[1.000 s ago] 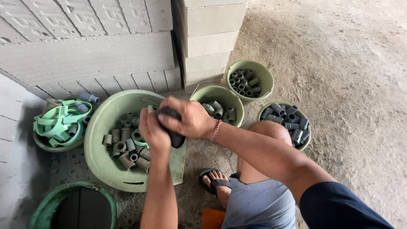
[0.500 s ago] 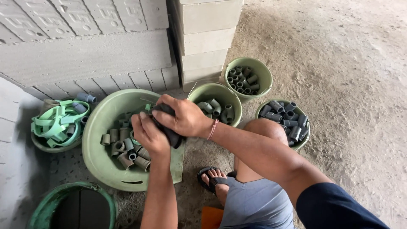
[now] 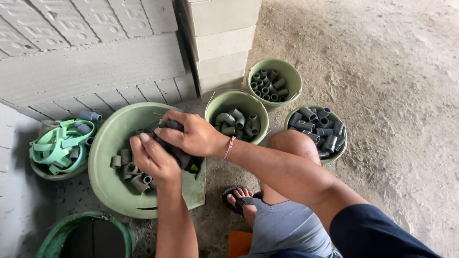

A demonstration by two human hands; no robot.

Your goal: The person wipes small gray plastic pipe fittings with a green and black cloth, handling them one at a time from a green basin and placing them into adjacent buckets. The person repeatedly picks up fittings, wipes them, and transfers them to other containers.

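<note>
Green plastic dominates here: a wide, shallow basin (image 3: 107, 157) sits on the sandy floor (image 3: 392, 95) in front of a stack of pale concrete blocks (image 3: 95, 71), and both hands meet over its right half. The right hand (image 3: 191, 135) curls down over a dark bundle (image 3: 176, 149), fingers wrapped across its top, while the left hand (image 3: 152, 160) clutches the same bundle from below and the near side, so the two are closed on it together. What the bundle is made of is hard to tell; it looks black and soft, held just above the basin's inner wall. Under the hands, short grey pipe fittings (image 3: 130, 169) lie loose in the basin's bottom. A thin red bracelet (image 3: 229, 148) circles the right wrist. To the right stand three green buckets near one another: the nearest bucket (image 3: 236, 114) holds curved grey elbows, the far bucket (image 3: 274, 81) holds upright grey sleeves, and the right bucket (image 3: 315, 131) holds darker grey couplings, partly behind the person's bent knee (image 3: 294, 145). Left of the basin, a small bowl (image 3: 60, 145) is heaped with light green clamps. A dark green tub (image 3: 86, 236) shows at the bottom left edge. A sandalled foot (image 3: 241, 200) rests on the floor just beside the basin.
</note>
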